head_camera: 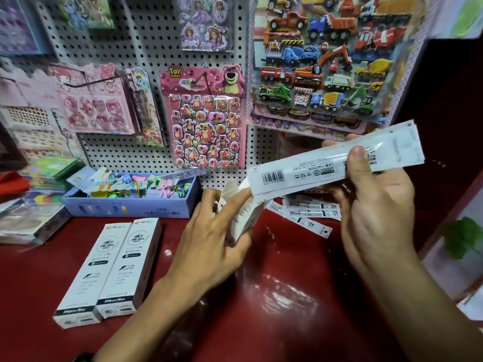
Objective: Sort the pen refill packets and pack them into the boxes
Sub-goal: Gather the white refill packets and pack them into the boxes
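My right hand (373, 205) grips a stack of long white pen refill packets (313, 168), barcode side up, slanting from lower left to upper right. The stack's lower end sits at the open mouth of a white box (241, 218), which my left hand (209, 236) holds tilted above the red counter. Two closed white refill boxes (109, 267) lie side by side at the front left. A few loose refill packets (311, 212) lie on the counter behind my right hand.
A blue tray (125, 205) full of colourful items stands at the back left on the red counter (274, 296). Sticker sheets hang on the pegboard (146, 74) behind. Stacked packets (31, 223) sit at the far left. A dark red side wall (444, 126) closes the right.
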